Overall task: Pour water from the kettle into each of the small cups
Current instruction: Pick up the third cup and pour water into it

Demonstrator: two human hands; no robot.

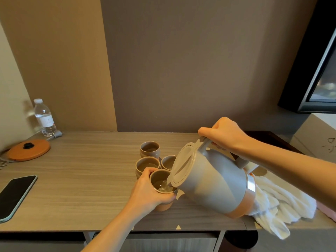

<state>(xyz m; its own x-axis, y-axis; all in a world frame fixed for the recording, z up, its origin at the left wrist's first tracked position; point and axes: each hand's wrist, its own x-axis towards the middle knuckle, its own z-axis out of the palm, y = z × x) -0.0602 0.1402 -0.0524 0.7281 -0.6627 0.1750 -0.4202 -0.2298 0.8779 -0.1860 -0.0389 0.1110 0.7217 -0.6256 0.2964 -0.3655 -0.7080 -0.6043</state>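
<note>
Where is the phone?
The phone lies flat at the table's front left edge, nearer than the orange lid.

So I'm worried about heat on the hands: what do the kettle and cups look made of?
The kettle looks like matte grey plastic with a beige lid: smooth, even colour, no metallic glare except a shiny band near its base. The cups look like glazed stoneware: thick rims, brown-grey matte sheen. The left hand wraps one cup bare, the right hand holds the kettle's handle.
</note>
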